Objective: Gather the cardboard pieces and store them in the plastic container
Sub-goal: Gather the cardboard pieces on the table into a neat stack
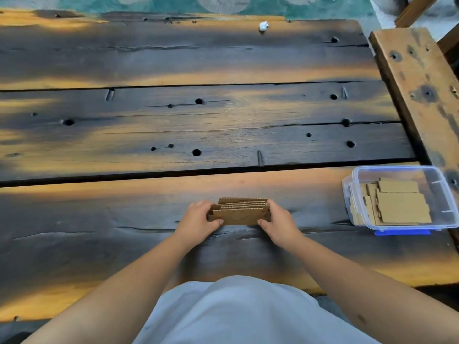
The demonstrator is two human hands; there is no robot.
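A small stack of brown cardboard pieces [239,211] stands on edge on the near plank of the dark wooden table [173,125]. My left hand [196,220] grips the stack's left end and my right hand [279,223] grips its right end, thumbs on the front face. To the right, near the table's edge, sits a clear plastic container [357,180] with a blue rim and blue latch, lid off. Several flat cardboard pieces [402,207] lie inside it.
A raised wooden beam [417,90] runs along the table's right side, just behind the container. A small white object [263,26] lies at the far edge. The planks have holes and gaps between them. My light shirt fills the bottom centre.
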